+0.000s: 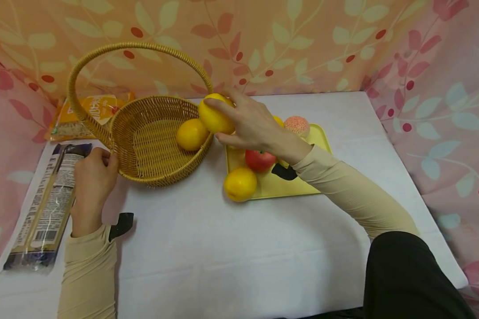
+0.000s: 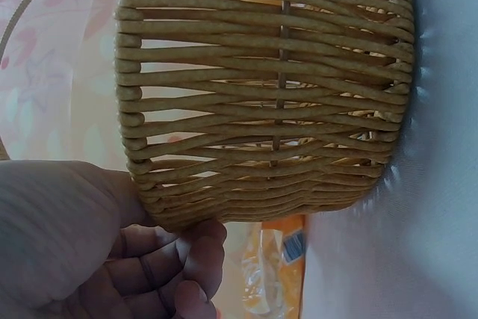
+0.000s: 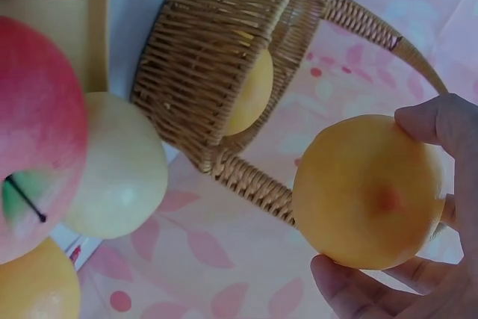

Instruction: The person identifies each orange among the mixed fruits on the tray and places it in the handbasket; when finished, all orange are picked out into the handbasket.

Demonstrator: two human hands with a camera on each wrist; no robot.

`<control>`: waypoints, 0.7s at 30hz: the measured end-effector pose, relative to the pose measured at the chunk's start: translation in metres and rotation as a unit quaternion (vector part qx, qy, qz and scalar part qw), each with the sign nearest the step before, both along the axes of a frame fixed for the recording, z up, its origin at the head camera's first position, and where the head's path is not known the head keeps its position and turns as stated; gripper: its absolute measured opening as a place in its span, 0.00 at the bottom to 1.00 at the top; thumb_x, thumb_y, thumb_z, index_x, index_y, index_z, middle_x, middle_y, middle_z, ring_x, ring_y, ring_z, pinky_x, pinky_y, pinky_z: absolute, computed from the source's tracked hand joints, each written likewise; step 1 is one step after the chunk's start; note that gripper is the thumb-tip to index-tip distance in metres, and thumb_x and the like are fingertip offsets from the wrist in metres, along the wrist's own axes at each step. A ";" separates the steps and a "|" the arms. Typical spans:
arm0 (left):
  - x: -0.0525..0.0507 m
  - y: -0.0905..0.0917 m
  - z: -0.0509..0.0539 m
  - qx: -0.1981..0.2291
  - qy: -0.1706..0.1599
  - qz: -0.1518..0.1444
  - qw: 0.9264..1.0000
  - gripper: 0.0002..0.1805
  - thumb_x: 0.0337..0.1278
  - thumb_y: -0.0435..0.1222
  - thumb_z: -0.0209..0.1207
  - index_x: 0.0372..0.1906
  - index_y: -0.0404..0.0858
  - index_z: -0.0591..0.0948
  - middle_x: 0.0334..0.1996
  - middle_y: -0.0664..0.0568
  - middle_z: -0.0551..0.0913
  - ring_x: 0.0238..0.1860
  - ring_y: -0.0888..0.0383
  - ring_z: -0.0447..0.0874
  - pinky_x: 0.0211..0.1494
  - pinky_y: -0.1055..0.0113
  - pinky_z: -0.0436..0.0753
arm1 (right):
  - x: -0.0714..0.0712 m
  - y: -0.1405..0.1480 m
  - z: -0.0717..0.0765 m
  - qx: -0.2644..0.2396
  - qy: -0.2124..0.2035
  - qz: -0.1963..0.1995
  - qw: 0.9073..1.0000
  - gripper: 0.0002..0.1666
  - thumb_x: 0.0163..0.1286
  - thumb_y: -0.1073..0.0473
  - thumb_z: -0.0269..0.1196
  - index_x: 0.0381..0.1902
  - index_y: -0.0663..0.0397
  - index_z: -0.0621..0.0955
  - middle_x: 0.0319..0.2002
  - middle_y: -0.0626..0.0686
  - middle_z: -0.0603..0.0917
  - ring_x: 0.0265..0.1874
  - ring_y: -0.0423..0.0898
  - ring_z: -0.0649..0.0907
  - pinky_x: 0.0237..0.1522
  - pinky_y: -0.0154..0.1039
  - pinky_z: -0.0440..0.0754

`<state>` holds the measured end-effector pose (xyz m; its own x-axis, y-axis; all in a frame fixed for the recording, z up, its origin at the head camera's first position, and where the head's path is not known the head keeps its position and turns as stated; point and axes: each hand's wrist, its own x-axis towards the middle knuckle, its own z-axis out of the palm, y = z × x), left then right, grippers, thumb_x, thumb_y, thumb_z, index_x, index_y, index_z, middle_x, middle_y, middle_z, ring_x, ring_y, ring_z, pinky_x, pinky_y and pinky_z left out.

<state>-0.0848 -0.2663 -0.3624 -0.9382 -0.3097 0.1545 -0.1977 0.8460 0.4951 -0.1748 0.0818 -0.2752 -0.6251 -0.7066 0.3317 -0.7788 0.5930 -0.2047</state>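
Right hand (image 1: 252,123) gripped a yellow fruit (image 1: 215,116), with the basket (image 1: 149,148) just to its left; left hand (image 1: 94,182) pinched the basket's left rim (image 2: 131,132).

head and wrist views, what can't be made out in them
Head view: most of a yellow fruit, behind the right grip.
Head view: small print on the long packet, too small.
Left wrist view: the rest of the orange bag, cut off by the bottom edge.
Right wrist view: part of the basket handle, behind the held fruit.
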 end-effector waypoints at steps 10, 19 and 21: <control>0.000 0.001 0.000 0.001 -0.008 0.002 1.000 0.20 0.69 0.40 0.47 0.42 0.23 0.77 0.30 0.30 0.80 0.25 0.41 0.76 0.19 0.66 0.65 | 0.004 -0.013 -0.002 0.032 -0.016 -0.001 0.999 0.37 0.62 0.44 0.62 0.69 0.41 0.69 0.67 0.57 0.67 0.53 0.52 0.76 0.44 0.47 0.80; 0.000 0.001 0.002 0.003 -0.012 0.000 1.000 0.20 0.69 0.40 0.46 0.43 0.23 0.77 0.30 0.31 0.80 0.25 0.42 0.76 0.18 0.67 0.66 | 0.006 -0.032 -0.004 0.042 -0.011 0.026 0.999 0.37 0.62 0.45 0.61 0.69 0.42 0.69 0.70 0.60 0.66 0.60 0.55 0.75 0.49 0.47 0.81; 0.001 0.001 0.003 0.002 -0.012 0.001 1.000 0.20 0.69 0.40 0.46 0.43 0.23 0.77 0.31 0.31 0.80 0.25 0.42 0.76 0.18 0.67 0.66 | 0.007 -0.037 -0.004 0.047 -0.012 0.030 0.998 0.37 0.62 0.45 0.61 0.70 0.42 0.68 0.69 0.59 0.65 0.59 0.54 0.75 0.47 0.47 0.81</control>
